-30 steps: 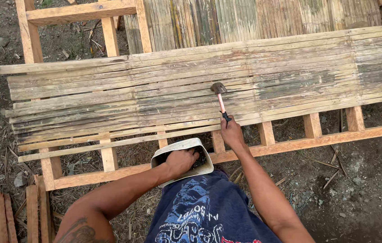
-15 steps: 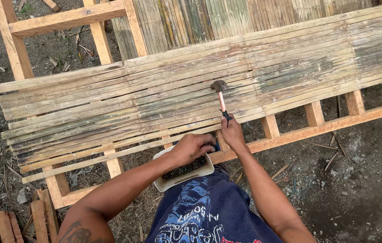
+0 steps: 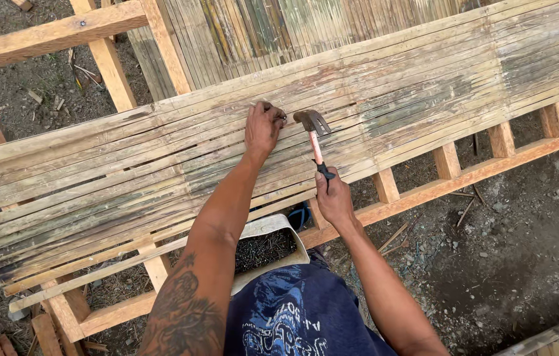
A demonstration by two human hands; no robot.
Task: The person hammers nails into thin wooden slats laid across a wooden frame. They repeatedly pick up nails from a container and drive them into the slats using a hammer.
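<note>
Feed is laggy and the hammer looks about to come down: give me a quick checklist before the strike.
1. Hammer gripped by right hand low on the handle: ok.
2. Left hand pinching something at the bamboo slats: ok; whether it is a nail, cannot tell.
3. Left fingertips clear of the hammer head: not ok, they are right beside it.
4. Tray of nails within reach at the lap: ok.
5. Wooden frame under the slats: ok.
</note>
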